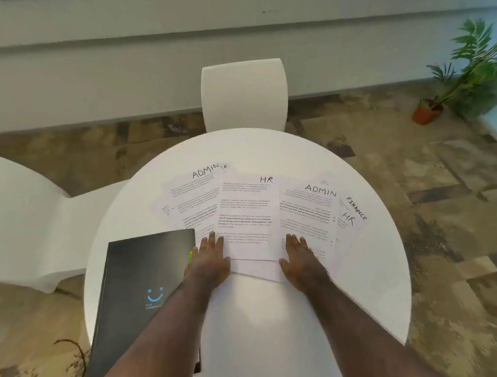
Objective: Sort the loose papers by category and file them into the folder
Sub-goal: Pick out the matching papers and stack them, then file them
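Several printed sheets lie fanned across the round white table [255,307]. From left to right I read an ADMIN sheet [190,196], an HR sheet [248,214], a second ADMIN sheet [308,211], then a FINANCE sheet [356,209] and another HR sheet [347,222] partly covered at the right. A closed black folder [140,290] with a blue smiley logo lies at the table's left edge. My left hand [209,261] rests flat on the near edge of the middle HR sheet, beside the folder. My right hand [300,260] lies flat on the near edge of the second ADMIN sheet.
A white chair [244,94] stands behind the table, and another white chair [29,223] is at the left. A potted plant [464,76] stands on the floor at the far right. A dark cable [75,364] curls on the floor near the folder's corner.
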The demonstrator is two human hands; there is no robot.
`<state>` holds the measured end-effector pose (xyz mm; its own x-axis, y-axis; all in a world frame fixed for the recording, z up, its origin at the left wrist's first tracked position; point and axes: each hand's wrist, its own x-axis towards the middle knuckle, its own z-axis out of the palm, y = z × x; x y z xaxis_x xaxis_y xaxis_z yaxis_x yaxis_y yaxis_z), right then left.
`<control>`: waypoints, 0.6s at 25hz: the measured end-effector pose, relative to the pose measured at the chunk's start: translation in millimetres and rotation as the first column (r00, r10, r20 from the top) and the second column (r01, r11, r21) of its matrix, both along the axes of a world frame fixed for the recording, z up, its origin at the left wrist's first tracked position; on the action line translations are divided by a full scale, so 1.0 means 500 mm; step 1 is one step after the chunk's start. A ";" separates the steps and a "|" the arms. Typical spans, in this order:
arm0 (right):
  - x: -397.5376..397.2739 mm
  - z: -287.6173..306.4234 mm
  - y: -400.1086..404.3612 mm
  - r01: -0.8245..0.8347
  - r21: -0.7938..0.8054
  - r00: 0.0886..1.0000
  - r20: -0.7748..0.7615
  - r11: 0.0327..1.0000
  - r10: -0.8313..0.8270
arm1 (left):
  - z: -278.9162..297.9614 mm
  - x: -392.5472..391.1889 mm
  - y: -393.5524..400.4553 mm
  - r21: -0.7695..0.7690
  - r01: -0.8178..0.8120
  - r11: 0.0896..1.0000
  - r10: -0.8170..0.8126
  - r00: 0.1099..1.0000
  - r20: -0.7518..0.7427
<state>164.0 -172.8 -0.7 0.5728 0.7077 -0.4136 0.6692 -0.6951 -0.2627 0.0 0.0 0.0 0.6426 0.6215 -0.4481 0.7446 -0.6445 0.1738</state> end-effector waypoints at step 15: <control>0.049 -0.049 0.098 0.705 0.115 0.665 -0.449 0.699 -0.597 | -0.030 0.086 0.058 -0.382 -0.449 0.807 0.549 0.810 0.207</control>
<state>188.4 -123.8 -25.3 0.7786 0.3158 -0.5423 -0.1098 -0.7823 -0.6132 43.1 28.9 -15.0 0.4101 0.7573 -0.5083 0.8273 -0.0742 0.5569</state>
